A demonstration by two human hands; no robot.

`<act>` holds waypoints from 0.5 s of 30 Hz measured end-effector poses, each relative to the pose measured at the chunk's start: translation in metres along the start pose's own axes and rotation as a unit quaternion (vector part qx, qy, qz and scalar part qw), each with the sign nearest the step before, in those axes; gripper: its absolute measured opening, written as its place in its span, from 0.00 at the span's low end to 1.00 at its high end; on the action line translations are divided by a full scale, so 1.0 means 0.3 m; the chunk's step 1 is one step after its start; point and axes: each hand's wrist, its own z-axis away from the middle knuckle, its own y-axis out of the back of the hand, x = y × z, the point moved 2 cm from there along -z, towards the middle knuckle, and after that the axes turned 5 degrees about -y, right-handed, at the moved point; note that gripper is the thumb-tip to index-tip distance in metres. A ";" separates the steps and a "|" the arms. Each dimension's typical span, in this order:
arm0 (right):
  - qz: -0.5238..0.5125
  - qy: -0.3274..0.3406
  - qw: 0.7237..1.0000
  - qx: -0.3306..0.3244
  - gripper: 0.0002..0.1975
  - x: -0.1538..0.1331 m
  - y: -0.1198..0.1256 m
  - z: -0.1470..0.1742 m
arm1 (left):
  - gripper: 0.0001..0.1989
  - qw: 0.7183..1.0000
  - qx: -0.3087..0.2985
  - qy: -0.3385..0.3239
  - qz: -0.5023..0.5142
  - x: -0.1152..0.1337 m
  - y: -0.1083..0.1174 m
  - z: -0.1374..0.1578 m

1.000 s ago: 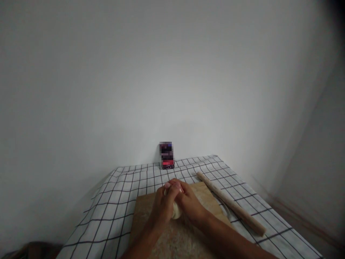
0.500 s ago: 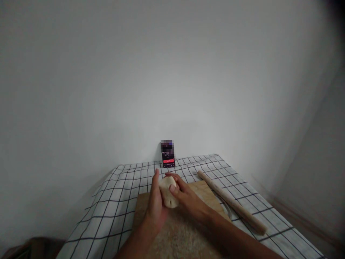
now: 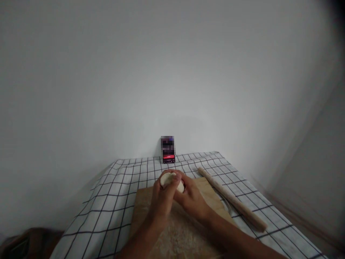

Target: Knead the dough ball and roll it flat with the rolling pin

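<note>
A pale lump of dough (image 3: 166,178) is held between my two hands above a floury wooden board (image 3: 142,201). My left hand (image 3: 162,196) wraps it from the left, its thumb pressed across the top. From the right, my right hand (image 3: 190,196) closes round the same dough. Much of the lump is hidden by fingers and palms.
A long wooden rolling pin (image 3: 234,201) lies slantwise to the right of the board, beside a thin curved clear edge. At the back a phone (image 3: 168,151) leans against the white wall. A checked cloth (image 3: 107,201) covers the table. Something brown (image 3: 32,241) stands at lower left.
My left hand has gone from lying flat along the dough to wrapping it, thumb across the top. The dough has turned and is more covered by both hands.
</note>
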 end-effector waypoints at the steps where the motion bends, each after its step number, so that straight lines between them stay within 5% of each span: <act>1: 0.007 0.006 1.000 0.008 0.16 -0.002 -0.007 0.004 | 0.18 1.000 0.016 -0.021 -0.007 -0.002 0.002 0.000; 4: 0.029 0.001 0.999 0.013 0.17 0.009 -0.016 0.004 | 0.17 0.999 0.028 -0.030 -0.010 -0.015 0.005 -0.005; 7: 0.033 -0.040 0.999 0.007 0.17 0.035 0.005 -0.009 | 0.21 0.997 0.011 0.042 0.066 -0.025 0.000 -0.017; 11: 0.001 -0.072 0.997 0.005 0.33 0.051 0.061 -0.028 | 0.24 0.959 -0.051 0.141 0.240 -0.016 -0.017 -0.033; 15: 0.083 -0.019 0.996 -0.034 0.47 0.049 0.096 -0.031 | 0.24 0.965 -0.032 0.141 0.221 -0.013 -0.002 -0.048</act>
